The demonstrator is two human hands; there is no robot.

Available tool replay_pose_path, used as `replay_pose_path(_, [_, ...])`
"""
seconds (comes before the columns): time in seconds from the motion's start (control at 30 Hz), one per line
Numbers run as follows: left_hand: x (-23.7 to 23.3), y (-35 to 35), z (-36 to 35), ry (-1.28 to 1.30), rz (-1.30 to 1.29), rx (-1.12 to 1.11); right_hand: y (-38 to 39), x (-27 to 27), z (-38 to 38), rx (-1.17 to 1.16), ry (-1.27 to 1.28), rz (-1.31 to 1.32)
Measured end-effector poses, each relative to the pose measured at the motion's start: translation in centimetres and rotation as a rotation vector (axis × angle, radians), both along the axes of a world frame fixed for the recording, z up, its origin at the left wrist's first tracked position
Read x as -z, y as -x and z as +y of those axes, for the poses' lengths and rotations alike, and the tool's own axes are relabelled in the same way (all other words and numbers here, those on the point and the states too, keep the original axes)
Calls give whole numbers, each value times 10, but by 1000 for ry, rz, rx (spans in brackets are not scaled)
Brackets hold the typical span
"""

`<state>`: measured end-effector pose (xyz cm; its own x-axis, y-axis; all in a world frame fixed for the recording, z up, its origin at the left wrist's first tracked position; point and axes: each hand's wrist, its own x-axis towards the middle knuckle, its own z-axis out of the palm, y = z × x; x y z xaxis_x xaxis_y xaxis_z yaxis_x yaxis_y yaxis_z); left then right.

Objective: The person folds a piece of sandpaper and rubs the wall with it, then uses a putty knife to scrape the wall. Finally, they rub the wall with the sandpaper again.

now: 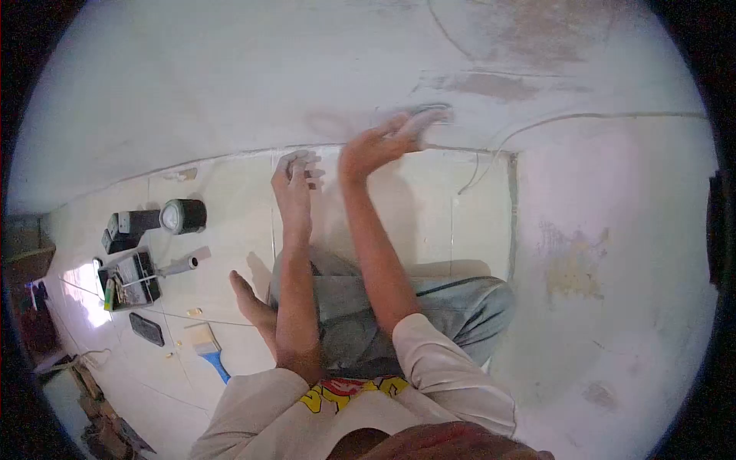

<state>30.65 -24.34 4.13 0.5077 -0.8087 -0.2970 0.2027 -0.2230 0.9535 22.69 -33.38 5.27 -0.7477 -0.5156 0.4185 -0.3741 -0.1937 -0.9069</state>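
Note:
Against the lower part of the white wall, my right hand presses a thin, flat item whose shape is blurred; I cannot make out what it is. The spot lies just above the joint between wall and floor, below a rough grey-brown patch. My left hand hangs over the tiled floor close to the wall, its fingers apart and dusted white, with nothing in it. A thin cable runs along the wall to the right of my right hand.
On the floor at the left are a black cylindrical item, dark boxes, a black tray with a roller and tools, a phone and a blue-handled brush. A second wall stands at the right.

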Motion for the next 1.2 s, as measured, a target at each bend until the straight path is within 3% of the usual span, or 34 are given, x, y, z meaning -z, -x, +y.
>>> replay_pose_path(0.1, [-2, 0, 3, -13, -21, -16, -2, 6, -1, -37, -50, -68])
replay_pose_path(0.17, [2, -5, 1, -14, -20, -16, 32, 31, -17, 156, -139, 305])
replay_pose_path(0.23, [7, -9, 5, 18, -20, -26, 78, 6, -19, 131, 41, 328])
replay_pose_path(0.3, [0, -5, 5, 24, -17, -29, 127, -46, -5, -132, -400, -48])
replay_pose_path(0.33, [-3, -3, 4, 31, -15, -24, 135, -47, -8, -139, -399, -44])
replay_pose_path(0.37, [-3, -1, 4, 34, -14, -29, 139, -47, -13, -79, -240, -142])
replay_pose_path(0.4, [-1, 0, 3, 12, -23, -21, 141, -47, -18, -16, -78, -240])
replay_pose_path(0.5, [2, 3, 0, -9, -33, 18, 133, -12, -28, 17, -135, -163])
replay_pose_path(0.57, [3, 5, 0, -16, -33, 55, 83, -25, -5, -21, -206, -49])
replay_pose_path(0.63, [4, 4, 1, -11, -41, 36, 34, -17, 0, -126, -25, -243])
replay_pose_path(0.7, [9, 1, 5, 23, -52, 77, 7, -19, 6, -152, -137, -241])
replay_pose_path(0.9, [9, -4, 4, -26, -51, 19, 36, -9, -7, -168, 29, -238])
replay_pose_path(0.97, [4, -3, 5, -54, -21, -34, 75, -13, -10, -149, -58, -165])
replay_pose_path(1.03, [0, -2, 6, 4, -37, 22, 114, -19, -18, 19, -146, 3])
replay_pose_path(1.13, [-4, 3, 4, 0, 11, 33, 109, -32, -18, 60, -158, -39])
replay_pose_path(1.2, [-8, 7, 4, 7, 5, 36, 83, 20, -20, 66, -94, 93])
